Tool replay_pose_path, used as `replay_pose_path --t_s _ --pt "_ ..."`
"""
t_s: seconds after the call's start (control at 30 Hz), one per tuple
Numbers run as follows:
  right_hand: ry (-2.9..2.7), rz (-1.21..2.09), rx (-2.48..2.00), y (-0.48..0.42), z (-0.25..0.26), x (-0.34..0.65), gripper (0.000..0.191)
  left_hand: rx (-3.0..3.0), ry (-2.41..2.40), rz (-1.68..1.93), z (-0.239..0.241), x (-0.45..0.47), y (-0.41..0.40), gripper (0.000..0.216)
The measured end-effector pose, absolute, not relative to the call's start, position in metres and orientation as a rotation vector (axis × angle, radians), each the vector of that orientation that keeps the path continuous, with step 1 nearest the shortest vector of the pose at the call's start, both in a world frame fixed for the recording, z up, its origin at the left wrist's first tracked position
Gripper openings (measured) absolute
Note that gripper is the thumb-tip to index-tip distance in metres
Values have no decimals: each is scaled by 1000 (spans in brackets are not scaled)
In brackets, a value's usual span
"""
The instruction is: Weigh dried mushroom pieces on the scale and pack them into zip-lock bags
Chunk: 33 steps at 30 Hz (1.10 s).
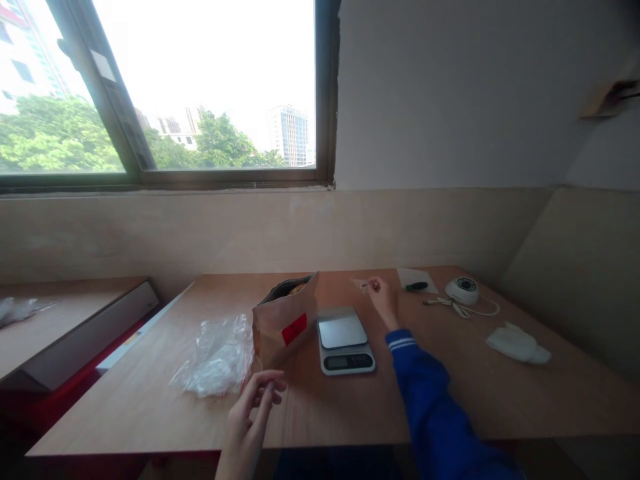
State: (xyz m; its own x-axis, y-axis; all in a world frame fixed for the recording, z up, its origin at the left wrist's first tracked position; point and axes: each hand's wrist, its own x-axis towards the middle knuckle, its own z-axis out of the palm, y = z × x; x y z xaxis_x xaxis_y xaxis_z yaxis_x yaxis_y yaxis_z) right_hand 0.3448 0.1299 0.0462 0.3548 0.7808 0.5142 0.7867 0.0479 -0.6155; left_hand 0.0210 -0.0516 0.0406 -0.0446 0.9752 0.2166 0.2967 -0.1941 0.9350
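1. Reaching far forward with the right hand (384, 298), at 1 o'clock from the scale (345, 340); blue sleeve (430, 400) with white cuff stripes behind it.
2. Thumb and forefinger pressed together on a small pale slip (358, 283), sticking out toward 9 o'clock from the pinch. Too small to tell what kind of slip, or whether lifted off the table (350, 413).
3. Holding the left hand (250, 417) over the table's near edge, at 7 o'clock from the scale. Fingers loosely curled and apart, gripping nothing.
4. Nearest to the left hand: a brown bag (285, 327) at 1 o'clock from it, upright, mouth open, red label on the front.
5. At 11 o'clock from the left hand, just beside the bag: crumpled clear plastic (217, 357) lying on the table.
6. Just beside the bag, at its 3 o'clock: the scale, with steel platform bare and display facing the near edge.
7. At 2 o'clock from the right hand, near it: a white sheet (410, 275) with a dark pen (416, 287) lying on it.
8. Farther toward 3 o'clock: a white dome camera (463, 290), with its cable (465, 310) trailing loosely in front.
9. At 3 o'clock from the scale, well apart: a white cloth (517, 343) lying on the table.
10. At 11 o'clock above the table: a window (200, 87), with trees and towers outside.
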Motion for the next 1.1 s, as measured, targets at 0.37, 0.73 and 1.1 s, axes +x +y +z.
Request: replay_pose_path --t_s 0.37,0.73,1.1 --pt "-1016 655 -1130 -57 75 270 13 1681 991 1137 58 106 -55 26" --pt "-1162 833 -1232 -76 58 217 33 1386 1162 1409 53 125 -82 21" --pt "-1249 936 -1159 -70 53 233 37 1509 1040 1403 45 120 -76 23"
